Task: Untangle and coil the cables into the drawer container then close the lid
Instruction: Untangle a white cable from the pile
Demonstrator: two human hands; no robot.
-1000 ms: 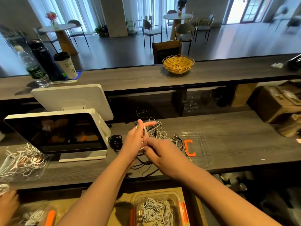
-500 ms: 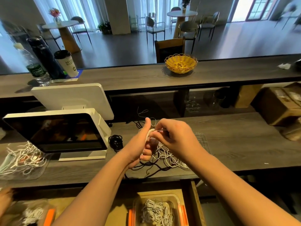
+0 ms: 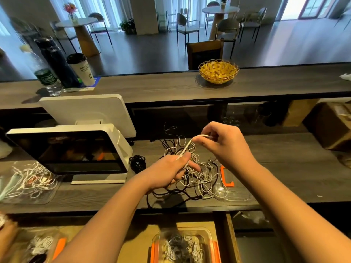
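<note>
Grey wood-grain bench, lower tier of a two-level counter; café tables and chairs beyond. Point-of-sale screen at the left end, yellow wicker basket on the upper tier.

Cable tangle, white and dark strands mixed, lies mid-bench near the front edge, partly over a clear lid with an orange clasp. Small black coiled cable sits apart, toward the screen.

Left hand: fingers curled round a white cable low down, resting on the tangle. Right hand: raised above the tangle's far right side, thumb and fingers pinching the same white cable at its plug end. Grip firm at both ends, as far as visible.

Key relation: the held stretch runs diagonally, up and to the right, from left hand to right; the rest of the cable trails down into the tangle beneath the left hand. Right hand is nearer the free end, so drawing out likely goes up and right, where the bench is open.

Drawer container, orange-latched, sits open below the front edge, already holding coiled cables. Judged stage: mid-untangling, lid not yet on.
</note>
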